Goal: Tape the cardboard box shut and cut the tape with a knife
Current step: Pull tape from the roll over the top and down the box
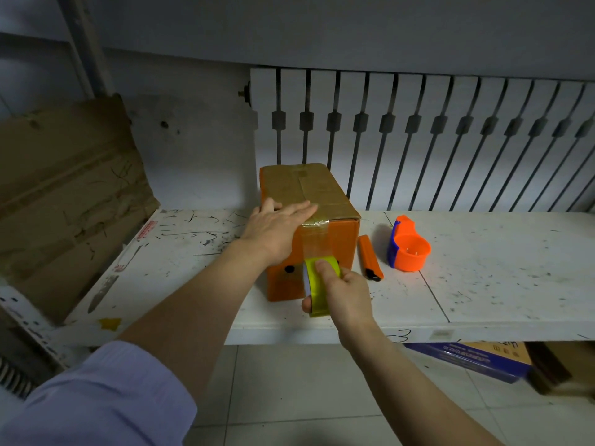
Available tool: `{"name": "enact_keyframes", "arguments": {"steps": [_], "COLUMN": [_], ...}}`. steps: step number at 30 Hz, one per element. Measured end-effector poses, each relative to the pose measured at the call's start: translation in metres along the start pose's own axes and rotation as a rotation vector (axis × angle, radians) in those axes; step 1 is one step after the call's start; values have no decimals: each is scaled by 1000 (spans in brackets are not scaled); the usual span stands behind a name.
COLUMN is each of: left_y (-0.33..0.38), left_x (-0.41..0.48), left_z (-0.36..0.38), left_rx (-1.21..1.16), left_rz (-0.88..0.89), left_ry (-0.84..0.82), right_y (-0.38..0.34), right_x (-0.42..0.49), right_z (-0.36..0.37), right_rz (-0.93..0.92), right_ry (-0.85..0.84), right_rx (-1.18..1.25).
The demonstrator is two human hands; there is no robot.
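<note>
Two hands work a cardboard box (309,226) standing on a white shelf (483,268): the left hand (277,230) lies flat, fingers spread, on its top. The right hand (344,294) grips a yellow tape roll (317,278) against the front face, an orange knife (369,256) lying just beside the box.

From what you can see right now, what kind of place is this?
Probably a packing or storage corner, not a home: a scuffed, ink-marked white bench along the wall, flattened cardboard leaning beside it, and packing gear out, a tape dispenser and a knife next to the cardboard box.
</note>
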State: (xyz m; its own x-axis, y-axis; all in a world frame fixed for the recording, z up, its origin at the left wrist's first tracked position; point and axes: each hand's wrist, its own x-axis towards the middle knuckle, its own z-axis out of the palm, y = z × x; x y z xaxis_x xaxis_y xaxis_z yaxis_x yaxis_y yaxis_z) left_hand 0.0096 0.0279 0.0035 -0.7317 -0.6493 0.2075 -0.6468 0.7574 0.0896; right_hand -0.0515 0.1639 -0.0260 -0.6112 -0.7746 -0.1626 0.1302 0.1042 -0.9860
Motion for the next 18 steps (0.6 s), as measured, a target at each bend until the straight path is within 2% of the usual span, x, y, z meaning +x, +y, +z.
{"name": "enact_keyframes", "arguments": {"steps": [6, 13, 18], "left_y": [-2, -8, -9], "left_x": [0, 15, 8], "left_z": [0, 2, 9], "left_rx": [-12, -23, -124], "left_rz": [26, -13, -22], "left_ry": [25, 18, 82], "right_y": [16, 10, 16], "right_x": [2, 17, 25], "right_z": [1, 7, 6], "right_rz": [92, 32, 87], "right_ry": [18, -3, -47], "right_rx": [-101, -102, -96]}}
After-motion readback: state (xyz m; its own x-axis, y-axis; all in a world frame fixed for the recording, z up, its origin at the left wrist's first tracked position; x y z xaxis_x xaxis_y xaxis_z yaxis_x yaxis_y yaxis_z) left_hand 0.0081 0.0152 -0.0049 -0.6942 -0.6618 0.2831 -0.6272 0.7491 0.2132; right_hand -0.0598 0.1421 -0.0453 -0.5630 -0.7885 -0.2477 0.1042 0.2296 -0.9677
